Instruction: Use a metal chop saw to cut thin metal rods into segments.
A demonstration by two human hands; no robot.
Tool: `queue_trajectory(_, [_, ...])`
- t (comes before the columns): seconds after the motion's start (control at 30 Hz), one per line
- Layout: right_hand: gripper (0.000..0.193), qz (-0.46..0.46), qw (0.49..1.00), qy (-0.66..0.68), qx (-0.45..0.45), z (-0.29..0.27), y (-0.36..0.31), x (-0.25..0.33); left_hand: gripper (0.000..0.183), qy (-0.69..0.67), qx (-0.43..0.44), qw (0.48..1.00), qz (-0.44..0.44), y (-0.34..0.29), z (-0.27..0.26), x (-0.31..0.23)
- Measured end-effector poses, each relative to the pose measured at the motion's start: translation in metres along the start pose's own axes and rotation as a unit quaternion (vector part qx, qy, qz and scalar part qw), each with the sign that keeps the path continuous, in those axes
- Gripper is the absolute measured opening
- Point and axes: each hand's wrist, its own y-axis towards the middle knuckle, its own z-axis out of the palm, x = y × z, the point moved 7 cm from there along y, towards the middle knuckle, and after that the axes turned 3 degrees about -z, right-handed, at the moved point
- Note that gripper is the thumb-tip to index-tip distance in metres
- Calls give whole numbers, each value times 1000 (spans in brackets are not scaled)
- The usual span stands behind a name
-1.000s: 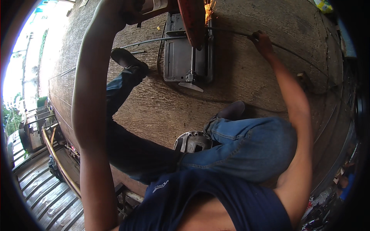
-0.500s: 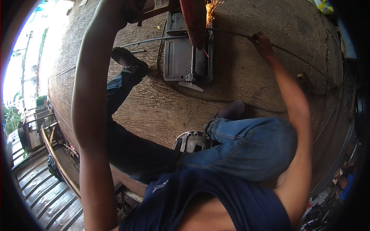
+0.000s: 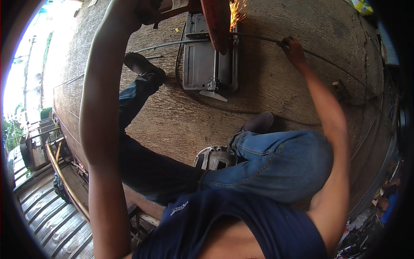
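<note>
Wrapping the saw handle (image 3: 173, 11), far left, in the left hand's (image 3: 148, 11) closed grip and pinching the thin rod (image 3: 258, 37), laid across the base (image 3: 200, 64), with the right hand (image 3: 294, 49); best to press evenly, steadying well right of the sparks (image 3: 235, 13).

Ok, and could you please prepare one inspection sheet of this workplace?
Surface: rough brown floor.
Job's things: saw with grey base and red guard; sparks beside the guard; long thin rod crossing the base, partly hidden by the guard.
Clutter: rod end by the left shoe; grey mask partly hidden by the right leg.
Left grip: closed on the saw's handle, in shadow.
Right grip: closed on the rod, right of the base.
Cables: dark cord curving round the base.
Surroundings: bright opening at left; yellow thing at top right.
</note>
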Motion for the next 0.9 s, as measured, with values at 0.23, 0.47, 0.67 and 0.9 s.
queue_trajectory(0.23, [25,0,1000,9,-5,0,-3,0,40,-8,-4,1000,11,1,-1,-3])
queue_trajectory(0.47, [27,-2,1000,23,-16,1,-4,1,40,-14,-9,1000,20,1,-2,-5])
queue_trajectory(0.67, [25,-15,999,20,-20,2,-7,0,40,-21,-14,999,29,2,-2,-7])
queue_trajectory(0.9, [24,-16,1000,18,-20,2,-8,2,40,-30,-19,999,37,2,-3,-8])
